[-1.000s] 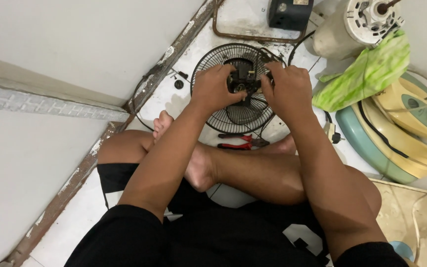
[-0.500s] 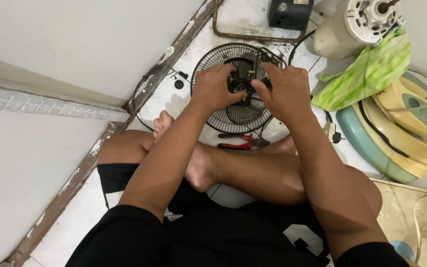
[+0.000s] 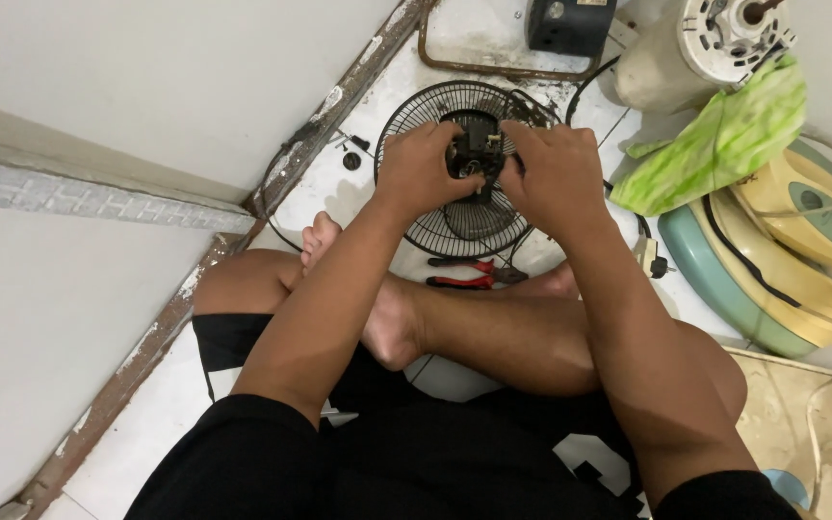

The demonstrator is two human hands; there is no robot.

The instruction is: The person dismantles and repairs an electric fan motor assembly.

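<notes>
With both your left hand (image 3: 421,171) and right hand (image 3: 553,173) closed on the small black motor block (image 3: 475,152) above the round black wire fan guard (image 3: 474,169) on the floor, a slip could snag fingers in the wires.

The fan guard (image 3: 464,207) is black wire in a radial spoke pattern, and the small part (image 3: 476,152) at its centre is black too. At six o'clock from it lie pliers (image 3: 464,273) with red handles. At three o'clock a cloth (image 3: 719,144) is green with pale streaks, over fan bases (image 3: 782,260) in cream yellow and teal. The floor (image 3: 368,183) is white and stained. The shorts (image 3: 435,462) are black with white marks.
</notes>
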